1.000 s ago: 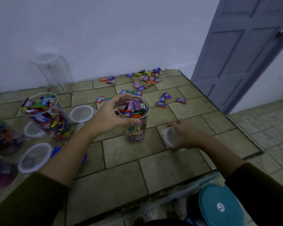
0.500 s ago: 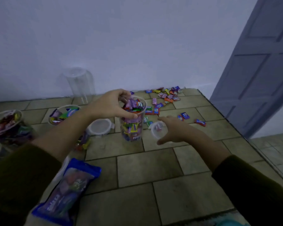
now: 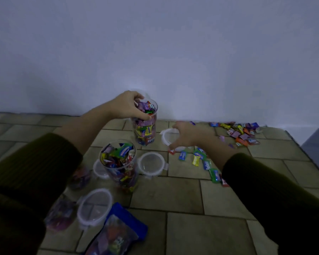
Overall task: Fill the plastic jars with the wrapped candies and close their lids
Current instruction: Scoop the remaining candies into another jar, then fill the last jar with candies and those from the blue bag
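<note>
My left hand grips the rim of a clear plastic jar full of wrapped candies, near the wall. My right hand holds a clear lid just right of that jar. A second open jar full of candies stands nearer to me. Loose wrapped candies lie in a heap at the back right, and a few more candies are scattered under my right forearm.
Three more clear lids lie on the tiled floor: one lid right of the near jar, another left of it, the third lid nearer me. A blue candy bag lies at the bottom. Other filled jars are half hidden under my left sleeve.
The view has swung left, so the door has left the frame. Both hands have moved toward the wall, the left with the jar and the right with the lid.
</note>
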